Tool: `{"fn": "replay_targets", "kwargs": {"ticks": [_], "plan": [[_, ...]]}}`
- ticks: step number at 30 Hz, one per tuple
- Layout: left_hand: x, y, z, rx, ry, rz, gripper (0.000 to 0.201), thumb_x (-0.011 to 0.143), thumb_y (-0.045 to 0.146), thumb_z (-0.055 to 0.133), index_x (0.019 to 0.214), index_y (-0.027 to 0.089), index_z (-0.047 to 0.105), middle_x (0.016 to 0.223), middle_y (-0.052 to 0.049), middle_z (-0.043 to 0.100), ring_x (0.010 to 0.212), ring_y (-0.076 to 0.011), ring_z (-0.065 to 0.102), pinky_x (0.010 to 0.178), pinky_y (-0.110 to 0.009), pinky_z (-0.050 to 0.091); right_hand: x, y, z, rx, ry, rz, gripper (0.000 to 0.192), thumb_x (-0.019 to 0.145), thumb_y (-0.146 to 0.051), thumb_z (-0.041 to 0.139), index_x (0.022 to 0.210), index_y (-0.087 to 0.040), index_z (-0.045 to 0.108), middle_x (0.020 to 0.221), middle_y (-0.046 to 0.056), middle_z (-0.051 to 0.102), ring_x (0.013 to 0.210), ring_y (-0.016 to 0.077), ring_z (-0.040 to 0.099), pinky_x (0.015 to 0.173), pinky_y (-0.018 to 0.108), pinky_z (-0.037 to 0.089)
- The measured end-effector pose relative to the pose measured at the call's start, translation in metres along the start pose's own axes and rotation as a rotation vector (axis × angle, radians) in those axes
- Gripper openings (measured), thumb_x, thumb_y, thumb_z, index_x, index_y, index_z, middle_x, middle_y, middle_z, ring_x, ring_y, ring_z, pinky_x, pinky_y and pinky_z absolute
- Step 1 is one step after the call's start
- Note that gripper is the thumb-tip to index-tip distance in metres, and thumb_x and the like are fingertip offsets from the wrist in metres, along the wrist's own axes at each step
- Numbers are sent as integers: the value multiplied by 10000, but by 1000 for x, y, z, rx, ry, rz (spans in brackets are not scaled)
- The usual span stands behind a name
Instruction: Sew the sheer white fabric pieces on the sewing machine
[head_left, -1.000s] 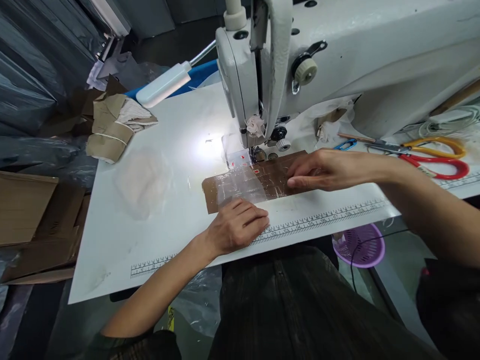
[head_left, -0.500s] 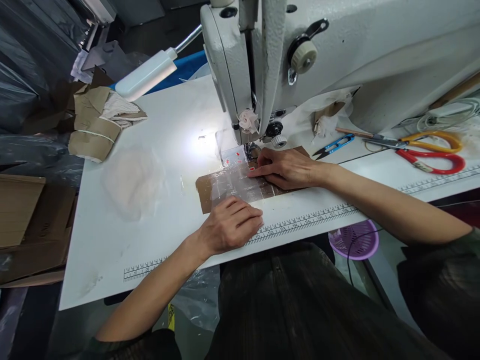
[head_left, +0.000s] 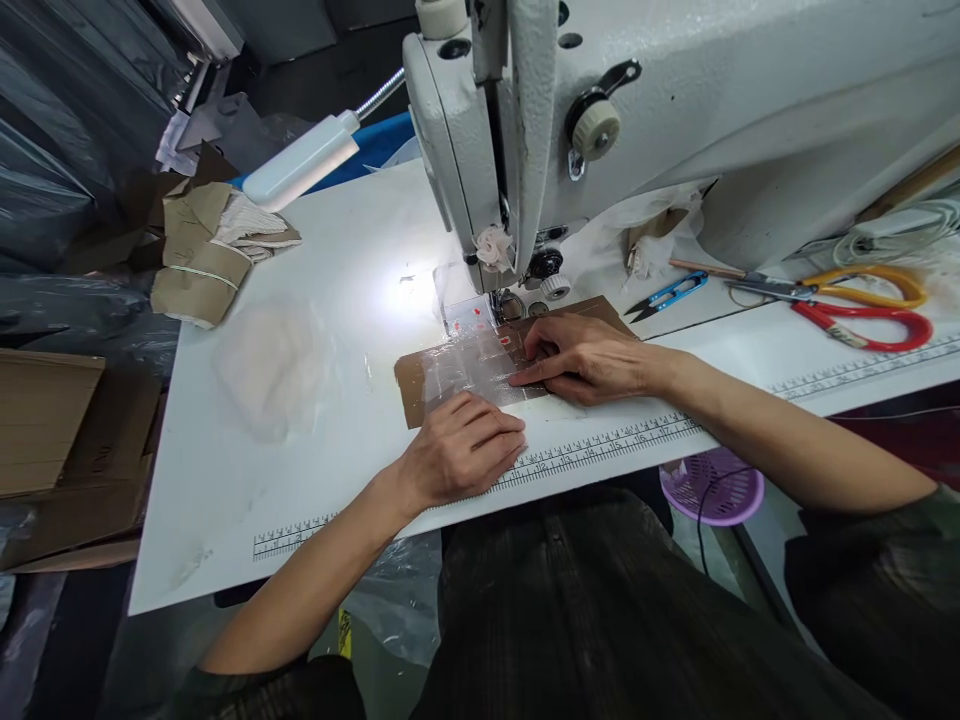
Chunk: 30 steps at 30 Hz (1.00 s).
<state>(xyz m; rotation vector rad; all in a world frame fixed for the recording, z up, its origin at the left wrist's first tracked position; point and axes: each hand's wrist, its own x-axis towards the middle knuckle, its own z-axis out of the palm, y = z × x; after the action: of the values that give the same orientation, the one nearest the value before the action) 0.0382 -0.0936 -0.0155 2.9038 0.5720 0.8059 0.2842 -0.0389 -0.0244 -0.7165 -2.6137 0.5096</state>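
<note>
A brown flat piece (head_left: 412, 385) covered by clear plastic with small red marks lies on the white sewing table (head_left: 330, 300), its far end under the presser foot (head_left: 504, 303) of a white sewing machine (head_left: 675, 110). My left hand (head_left: 461, 447) rests palm down on the piece's near left edge, fingers together. My right hand (head_left: 589, 357) lies flat on the right part of the piece, index finger stretched left along its near edge. Neither hand grips anything.
A machine lamp (head_left: 300, 165) lights the needle area. Blue thread snips (head_left: 667, 295), red scissors (head_left: 870, 325) and yellow scissors (head_left: 862, 288) lie at the right. Folded brown pieces (head_left: 199, 265) sit at the table's far left, cardboard (head_left: 52, 425) beyond. A purple basket (head_left: 712, 487) is under the table.
My right hand slid left along the piece towards the presser foot, then drew back a little towards its near edge. My left hand stayed in place.
</note>
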Motion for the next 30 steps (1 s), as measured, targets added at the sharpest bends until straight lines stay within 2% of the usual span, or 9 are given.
{"fn": "replay_targets", "kwargs": {"ticks": [4, 7, 9, 11, 13, 16, 21, 25, 30], "plan": [[-1, 2, -1, -32, -3, -14, 101, 854, 212, 678, 951, 200, 653, 918, -1, 757, 755, -140, 658, 733, -330, 522, 1, 1, 2, -43, 33, -42, 361, 878, -194, 498, 1124, -296, 742, 1027, 72, 633, 932, 203, 547, 823, 342, 440], [1, 1, -9, -86, 37, -39, 209, 841, 354, 690, 976, 199, 655, 999, -49, 746, 834, -177, 679, 771, -379, 517, 1, 2, 3, -43, 50, -69, 360, 871, -176, 510, 1125, -283, 742, 1010, 78, 629, 924, 204, 554, 821, 349, 453], [5, -6, -16, -74, 73, -82, 257, 834, 420, 679, 957, 194, 662, 1029, -75, 731, 864, -199, 679, 760, -392, 510, 1, 2, 4, -41, 53, -70, 349, 880, -178, 510, 1121, -277, 744, 1013, 85, 622, 922, 209, 557, 822, 359, 460], [10, -18, -19, 6, 81, -136, 206, 857, 381, 656, 923, 187, 666, 997, -74, 727, 848, -198, 669, 727, -375, 498, 1, 1, 5, -40, 62, -61, 337, 891, -186, 509, 1116, -273, 745, 1020, 88, 616, 925, 212, 554, 823, 367, 465], [14, -33, -18, 128, 52, -155, 130, 892, 292, 611, 896, 175, 667, 960, -69, 726, 823, -191, 654, 697, -352, 481, 1, 0, 5, -32, 77, -56, 335, 887, -176, 516, 1114, -272, 744, 1020, 85, 611, 930, 208, 550, 828, 368, 468], [19, -51, -11, 273, -47, -119, 173, 930, 253, 537, 940, 150, 676, 996, -91, 720, 813, -197, 630, 681, -347, 464, 1, -2, 5, -24, 93, -54, 342, 874, -151, 524, 1105, -277, 744, 1009, 78, 603, 930, 199, 545, 831, 364, 473], [24, -60, -4, 408, -234, -53, 296, 967, 304, 470, 1066, 107, 668, 1143, -139, 688, 856, -238, 613, 698, -381, 441, 3, -4, 5, -41, 95, -49, 322, 883, -165, 525, 1100, -260, 745, 990, 88, 593, 911, 204, 553, 809, 370, 490], [29, -70, -4, 483, -248, -21, 303, 982, 278, 439, 1077, 104, 667, 1186, -142, 676, 878, -251, 605, 726, -401, 416, 7, -7, 7, -82, 102, 56, 323, 896, -179, 506, 1119, -226, 735, 1031, 121, 571, 911, 225, 554, 800, 399, 508], [33, -83, -3, 466, -269, -92, 297, 975, 298, 447, 1083, 123, 662, 1187, -138, 669, 842, -252, 583, 704, -408, 381, 8, -11, 12, -121, 120, 128, 358, 913, -167, 469, 1180, -213, 704, 1046, 141, 535, 919, 239, 540, 813, 432, 518]]}}
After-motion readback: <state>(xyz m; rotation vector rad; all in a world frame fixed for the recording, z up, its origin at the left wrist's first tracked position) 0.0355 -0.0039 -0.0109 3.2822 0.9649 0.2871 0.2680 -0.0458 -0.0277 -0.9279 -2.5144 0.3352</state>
